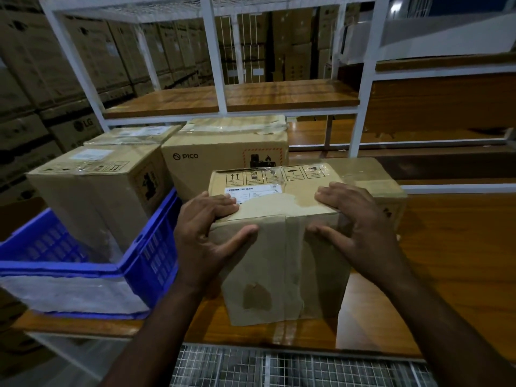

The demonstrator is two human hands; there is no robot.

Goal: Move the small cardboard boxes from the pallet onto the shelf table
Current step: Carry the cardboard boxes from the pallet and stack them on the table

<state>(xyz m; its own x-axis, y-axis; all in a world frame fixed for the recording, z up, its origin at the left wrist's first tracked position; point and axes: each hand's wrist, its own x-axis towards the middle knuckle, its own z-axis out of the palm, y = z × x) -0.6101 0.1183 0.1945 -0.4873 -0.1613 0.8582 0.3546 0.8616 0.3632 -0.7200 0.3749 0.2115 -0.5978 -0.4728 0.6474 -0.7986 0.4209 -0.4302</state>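
Note:
A small cardboard box point(279, 261) with handling symbols and a barcode label on top stands on the wooden shelf table point(446, 247), near its front edge. My left hand point(203, 236) grips the box's top front edge at the left, fingers on the top and thumb on the front face. At the right end of that edge my right hand point(360, 227) holds it the same way. Behind it stand a PICO box point(223, 152), a further box point(371, 174) at the right rear, and two boxes point(92, 191) to the left.
A blue plastic crate point(150, 255) sits on the table at the left, touching the left box. White shelf posts point(217, 65) and an upper wooden shelf point(251, 99) rise behind. Wire mesh point(279, 367) lies below the table's front edge. Large stacked cartons fill the background.

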